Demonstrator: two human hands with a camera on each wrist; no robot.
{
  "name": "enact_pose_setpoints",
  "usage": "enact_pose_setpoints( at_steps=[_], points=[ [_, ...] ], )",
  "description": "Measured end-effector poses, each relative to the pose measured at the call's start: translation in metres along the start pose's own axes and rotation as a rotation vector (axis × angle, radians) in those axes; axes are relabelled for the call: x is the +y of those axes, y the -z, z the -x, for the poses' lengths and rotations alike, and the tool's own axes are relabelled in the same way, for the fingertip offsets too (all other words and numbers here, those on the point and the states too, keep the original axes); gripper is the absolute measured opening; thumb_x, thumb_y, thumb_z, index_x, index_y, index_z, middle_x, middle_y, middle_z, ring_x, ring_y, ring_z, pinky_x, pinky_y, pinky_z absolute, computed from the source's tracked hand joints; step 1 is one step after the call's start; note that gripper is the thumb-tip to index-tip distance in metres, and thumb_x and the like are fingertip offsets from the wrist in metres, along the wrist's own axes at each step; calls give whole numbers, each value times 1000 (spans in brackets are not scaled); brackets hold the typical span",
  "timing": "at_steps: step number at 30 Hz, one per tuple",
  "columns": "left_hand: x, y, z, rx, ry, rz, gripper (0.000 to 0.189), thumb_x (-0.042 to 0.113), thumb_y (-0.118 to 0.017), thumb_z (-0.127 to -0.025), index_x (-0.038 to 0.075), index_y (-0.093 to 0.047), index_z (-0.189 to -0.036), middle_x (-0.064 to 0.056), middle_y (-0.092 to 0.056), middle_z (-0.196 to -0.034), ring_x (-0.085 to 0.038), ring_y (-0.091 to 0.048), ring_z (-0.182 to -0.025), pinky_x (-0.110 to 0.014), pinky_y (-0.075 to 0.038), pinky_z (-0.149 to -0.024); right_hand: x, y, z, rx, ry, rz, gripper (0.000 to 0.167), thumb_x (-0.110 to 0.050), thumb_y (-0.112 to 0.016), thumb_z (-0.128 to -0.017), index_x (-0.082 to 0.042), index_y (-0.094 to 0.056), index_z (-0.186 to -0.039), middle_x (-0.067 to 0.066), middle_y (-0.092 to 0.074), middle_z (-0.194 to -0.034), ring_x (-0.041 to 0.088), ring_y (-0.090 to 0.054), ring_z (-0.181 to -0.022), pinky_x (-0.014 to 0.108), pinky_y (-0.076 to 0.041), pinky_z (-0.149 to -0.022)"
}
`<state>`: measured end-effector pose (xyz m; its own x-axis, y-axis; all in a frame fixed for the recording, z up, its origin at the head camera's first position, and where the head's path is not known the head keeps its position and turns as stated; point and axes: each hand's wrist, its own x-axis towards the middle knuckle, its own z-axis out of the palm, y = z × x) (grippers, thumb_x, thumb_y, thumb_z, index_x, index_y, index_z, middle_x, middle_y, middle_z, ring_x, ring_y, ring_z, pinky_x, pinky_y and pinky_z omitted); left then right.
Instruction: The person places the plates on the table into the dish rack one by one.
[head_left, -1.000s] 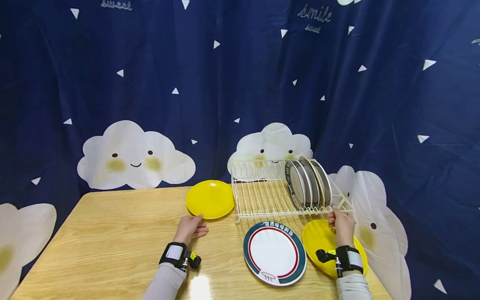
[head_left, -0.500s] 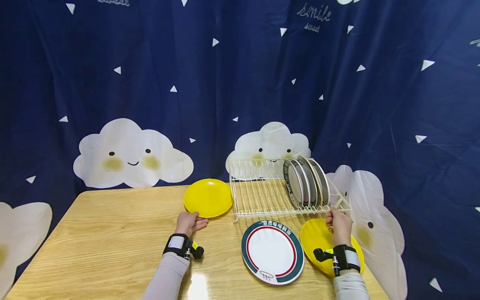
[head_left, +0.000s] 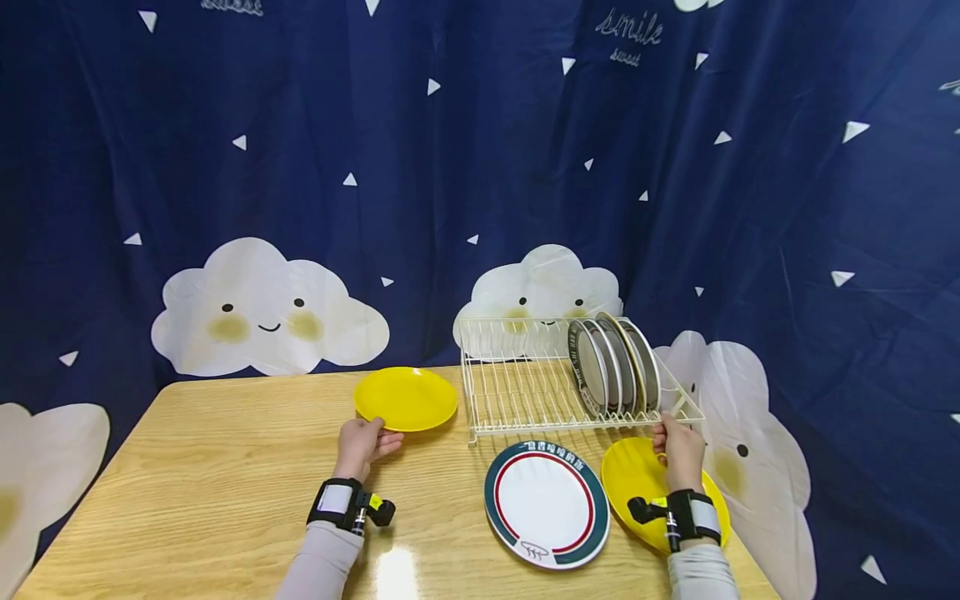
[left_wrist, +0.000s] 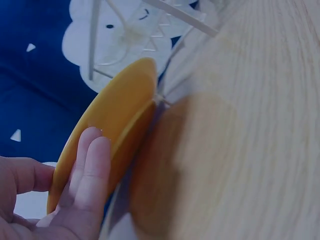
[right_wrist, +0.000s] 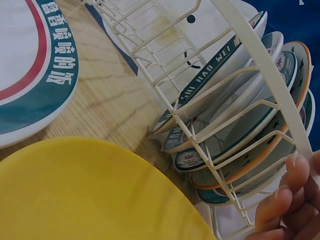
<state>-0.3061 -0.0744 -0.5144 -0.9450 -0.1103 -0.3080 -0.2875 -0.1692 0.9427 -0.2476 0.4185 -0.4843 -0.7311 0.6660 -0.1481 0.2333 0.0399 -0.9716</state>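
My left hand (head_left: 363, 446) pinches the near-left rim of a yellow plate (head_left: 407, 400), left of the rack. In the left wrist view, the thumb is on one face of this plate (left_wrist: 117, 107) and straight fingers (left_wrist: 95, 170) support its underside; it is tilted, raised off the wood. My right hand (head_left: 681, 450) grips the front right corner of the white wire dish rack (head_left: 540, 428). The right wrist view shows its curled fingers (right_wrist: 292, 180) at the rack's bar (right_wrist: 270, 65). Several patterned plates (head_left: 592, 367) stand on edge in the rack's right part.
A white plate with a green rim and red ring (head_left: 547, 508) lies flat before the rack. Partly beneath my right forearm lies a second yellow plate (head_left: 630, 483). The wooden table (head_left: 225, 475) ends at a dark blue curtain (head_left: 420, 183) with cloud prints.
My left hand has reached the left yellow plate, taken its rim and raised it, shifting it slightly left, away from the rack. The right hand has stayed on the rack corner.
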Motion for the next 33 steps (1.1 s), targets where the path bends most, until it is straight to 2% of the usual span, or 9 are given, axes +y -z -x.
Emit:
enact_pose_setpoints(
  at_steps=[8, 13, 17, 23, 28, 33],
  points=[
    [15, 15, 13, 3, -55, -44, 23, 14, -46, -100, -8, -50, -107, -9, -69, -73, -18, -73, -68, -31, -60, -68, 2, -2, -3, -12, 7, 19, 52, -51, -49, -98, -1, -63, -92, -9, -53, -56, 9, -50, -51, 26, -44, -48],
    [23, 21, 27, 14, -106, -70, 26, 15, -46, -101, -9, -49, -110, -12, -70, -80, -16, -72, -69, -28, -60, -68, 4, 4, -7, -77, 3, 100, 54, -56, -48, -96, -5, -65, -89, -11, -54, -56, 7, -52, -52, 26, -43, -50],
    [30, 22, 41, 18, -138, -78, 26, 17, -47, -101, -7, -49, -112, -16, -71, -86, -16, -73, -71, -29, -60, -70, 2, 9, -4, -142, -8, 166, 58, -58, -42, -97, -5, -64, -90, -11, -55, -57, 7, -54, -53, 26, -44, -53],
    [42, 12, 61, -21, -199, -41, 24, 13, -49, -99, -7, -50, -112, -15, -72, -84, -22, -74, -74, -35, -60, -73, -12, -4, 16, -230, 6, 216, 55, -48, -39, -102, -3, -66, -86, -9, -58, -57, 8, -55, -53, 26, -44, -52],
    [47, -2, 76, -91, -232, -34, 21, 11, -50, -99, -6, -51, -111, -14, -72, -82, -23, -73, -73, -35, -61, -71, -25, -30, 42, -329, 53, 247, 53, -44, -42, -102, 0, -67, -87, -8, -58, -57, 8, -53, -54, 26, -42, -53],
    [44, -20, 87, -167, -243, -49, 19, 9, -51, -98, -6, -53, -110, -15, -72, -81, -23, -73, -70, -36, -61, -69, -29, -60, 70, -432, 103, 248, 49, -40, -43, -103, -1, -65, -83, -5, -57, -58, 11, -53, -55, 27, -40, -54]
  ],
)
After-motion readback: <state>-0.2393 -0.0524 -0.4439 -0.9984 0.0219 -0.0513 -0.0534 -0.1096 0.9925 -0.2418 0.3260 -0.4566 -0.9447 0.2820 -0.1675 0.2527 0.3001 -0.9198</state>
